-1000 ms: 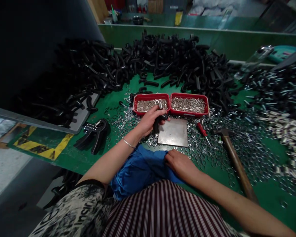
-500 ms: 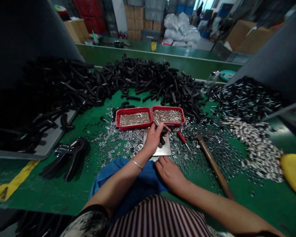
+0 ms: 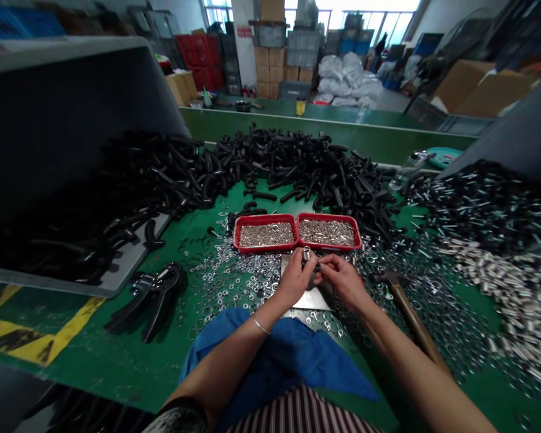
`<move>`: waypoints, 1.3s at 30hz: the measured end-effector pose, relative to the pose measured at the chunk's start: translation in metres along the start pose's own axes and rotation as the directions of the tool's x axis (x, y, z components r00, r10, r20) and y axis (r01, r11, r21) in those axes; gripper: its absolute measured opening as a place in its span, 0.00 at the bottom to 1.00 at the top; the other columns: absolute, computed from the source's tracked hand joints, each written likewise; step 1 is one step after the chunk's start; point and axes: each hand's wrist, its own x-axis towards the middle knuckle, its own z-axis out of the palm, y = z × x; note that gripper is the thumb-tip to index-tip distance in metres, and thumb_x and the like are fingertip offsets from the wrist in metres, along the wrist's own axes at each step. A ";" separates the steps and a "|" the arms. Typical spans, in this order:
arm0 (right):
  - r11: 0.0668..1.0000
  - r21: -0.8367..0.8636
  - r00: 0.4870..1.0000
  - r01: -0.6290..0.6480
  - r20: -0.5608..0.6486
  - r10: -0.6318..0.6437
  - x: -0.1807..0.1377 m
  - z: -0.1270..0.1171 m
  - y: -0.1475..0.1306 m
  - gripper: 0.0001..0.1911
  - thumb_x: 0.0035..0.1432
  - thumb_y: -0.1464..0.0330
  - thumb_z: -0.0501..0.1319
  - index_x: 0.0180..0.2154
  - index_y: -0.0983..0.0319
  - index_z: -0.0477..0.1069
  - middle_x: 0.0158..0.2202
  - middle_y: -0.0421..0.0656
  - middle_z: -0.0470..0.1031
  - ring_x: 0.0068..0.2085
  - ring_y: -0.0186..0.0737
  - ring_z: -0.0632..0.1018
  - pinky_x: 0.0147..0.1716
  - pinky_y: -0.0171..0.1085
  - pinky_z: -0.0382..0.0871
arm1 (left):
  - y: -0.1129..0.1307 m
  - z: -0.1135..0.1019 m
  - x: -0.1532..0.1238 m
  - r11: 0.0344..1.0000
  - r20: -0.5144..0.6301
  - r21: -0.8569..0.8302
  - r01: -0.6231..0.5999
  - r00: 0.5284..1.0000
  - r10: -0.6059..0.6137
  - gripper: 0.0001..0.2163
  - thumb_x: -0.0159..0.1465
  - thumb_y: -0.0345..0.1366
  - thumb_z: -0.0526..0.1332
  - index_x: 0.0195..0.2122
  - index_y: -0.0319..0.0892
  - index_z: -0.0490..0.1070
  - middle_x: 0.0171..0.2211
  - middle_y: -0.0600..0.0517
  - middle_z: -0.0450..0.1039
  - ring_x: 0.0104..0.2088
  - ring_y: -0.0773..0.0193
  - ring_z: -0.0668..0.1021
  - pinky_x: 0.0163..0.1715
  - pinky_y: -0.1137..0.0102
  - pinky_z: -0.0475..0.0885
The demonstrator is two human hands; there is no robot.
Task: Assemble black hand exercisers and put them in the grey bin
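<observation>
My left hand [image 3: 295, 281] is closed around a black plastic handle part, mostly hidden by the fingers. A small coiled metal spring [image 3: 306, 252] sticks up at its fingertips. My right hand [image 3: 345, 281] meets it from the right, thumb and fingers pinched together against the part; what they pinch is too small to make out. Both hands are above a flat metal plate [image 3: 313, 299]. Just beyond them are two red trays, the left one [image 3: 265, 247] with small metal rings and the right one [image 3: 329, 246] with small metal pins.
Loose washers [image 3: 234, 279] lie around the plate. A hammer [image 3: 415, 319] lies at right, beside piled metal sleeves [image 3: 505, 294] and dark screws [image 3: 491, 192]. Black handles [image 3: 293, 156] are heaped behind the trays. A black double-handled assembly [image 3: 151, 294] rests at left near a grey bin [image 3: 135, 264].
My right hand has risen from the table's near edge to meet the left hand, its fingers now pinched at the held part. The view has tilted up and shifted left.
</observation>
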 end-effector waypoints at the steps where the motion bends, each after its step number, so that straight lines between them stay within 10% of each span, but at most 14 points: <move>1: 1.000 0.015 1.000 -0.012 0.023 0.012 0.000 0.003 0.001 0.16 0.53 0.60 0.71 0.38 0.61 0.71 0.29 0.38 0.78 0.28 0.34 0.80 0.32 0.35 0.76 | -0.002 0.000 0.000 1.000 -0.003 0.016 0.004 1.000 -0.004 0.09 0.72 0.42 0.52 0.41 0.43 0.65 0.38 0.49 0.69 0.41 0.61 0.72 0.46 0.67 0.66; 11: 0.994 0.018 0.975 -0.105 0.200 0.099 -0.016 -0.004 -0.019 0.19 0.51 0.62 0.72 0.43 0.60 0.71 0.38 0.40 0.78 0.36 0.37 0.81 0.44 0.42 0.75 | -0.004 0.001 0.000 0.991 0.009 0.134 0.014 1.000 -0.016 0.06 0.71 0.39 0.52 0.40 0.43 0.63 0.40 0.47 0.68 0.45 0.58 0.71 0.50 0.63 0.66; 21: 0.985 -0.061 0.949 -0.161 0.263 0.171 -0.021 -0.003 -0.031 0.19 0.53 0.60 0.71 0.39 0.61 0.66 0.28 0.36 0.74 0.27 0.33 0.77 0.30 0.36 0.73 | 0.004 -0.002 -0.002 0.993 0.096 0.117 -0.034 0.995 0.023 0.10 0.72 0.44 0.51 0.40 0.43 0.63 0.38 0.49 0.68 0.41 0.59 0.71 0.45 0.64 0.65; 27: 0.939 -0.325 0.973 0.112 0.226 -0.038 -0.018 0.004 -0.036 0.14 0.59 0.60 0.66 0.37 0.59 0.64 0.26 0.36 0.76 0.28 0.36 0.79 0.32 0.37 0.72 | 0.011 -0.012 0.003 0.994 0.073 0.077 -0.074 0.995 0.068 0.09 0.72 0.42 0.50 0.43 0.43 0.65 0.41 0.48 0.70 0.44 0.59 0.73 0.49 0.64 0.66; 34: 0.991 -0.044 0.930 -0.126 0.344 0.133 -0.037 0.009 -0.023 0.19 0.63 0.51 0.59 0.39 0.61 0.65 0.31 0.40 0.77 0.22 0.30 0.74 0.23 0.32 0.71 | 0.018 -0.012 -0.003 0.998 0.167 0.009 -0.063 0.984 0.061 0.09 0.70 0.43 0.54 0.40 0.44 0.68 0.37 0.50 0.74 0.41 0.60 0.75 0.46 0.67 0.68; 37: 0.931 -0.364 0.955 0.013 0.282 0.097 -0.051 -0.008 -0.023 0.22 0.67 0.50 0.53 0.47 0.62 0.67 0.35 0.44 0.79 0.27 0.34 0.77 0.27 0.34 0.73 | 0.016 -0.005 -0.008 0.998 0.168 -0.031 0.057 0.985 -0.051 0.13 0.69 0.47 0.55 0.38 0.43 0.70 0.35 0.51 0.74 0.37 0.61 0.75 0.43 0.67 0.69; 39: 0.655 -0.746 0.989 0.123 0.149 -0.016 -0.056 -0.039 -0.032 0.20 0.66 0.56 0.57 0.52 0.61 0.68 0.41 0.46 0.80 0.37 0.38 0.80 0.37 0.37 0.74 | 0.015 -0.002 -0.007 0.985 0.145 -0.094 0.143 0.981 -0.128 0.15 0.69 0.50 0.54 0.38 0.43 0.70 0.35 0.51 0.74 0.37 0.61 0.76 0.43 0.68 0.69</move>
